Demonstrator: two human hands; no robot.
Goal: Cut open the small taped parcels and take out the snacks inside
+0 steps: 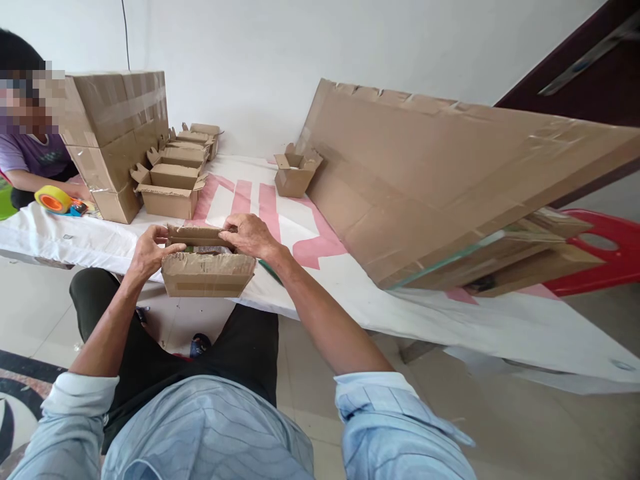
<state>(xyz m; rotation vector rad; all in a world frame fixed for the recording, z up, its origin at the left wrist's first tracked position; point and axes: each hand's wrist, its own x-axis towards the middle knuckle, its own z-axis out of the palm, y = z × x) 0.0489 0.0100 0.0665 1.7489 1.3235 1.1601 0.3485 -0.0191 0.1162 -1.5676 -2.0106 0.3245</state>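
A small cardboard box (209, 283) with its top open is at the near edge of the table, in front of my body. My left hand (149, 252) grips its left end, the thumb lying over the opening. At the right end, my right hand (253, 235) has its fingers closed on the upper edge of the far side. Inside the box shows an item with a printed label (211, 250); most of it is hidden by the near flap. A thin green object (270, 270) lies partly behind my right forearm.
Several open small boxes (173, 193) stand in a row beside stacked larger cartons (113, 143). A yellow tape roll (53, 199) lies left, near a seated person (37, 157). Another open box (295, 175) adjoins a large leaning cardboard sheet (425, 180). A red chair (600, 247) is right.
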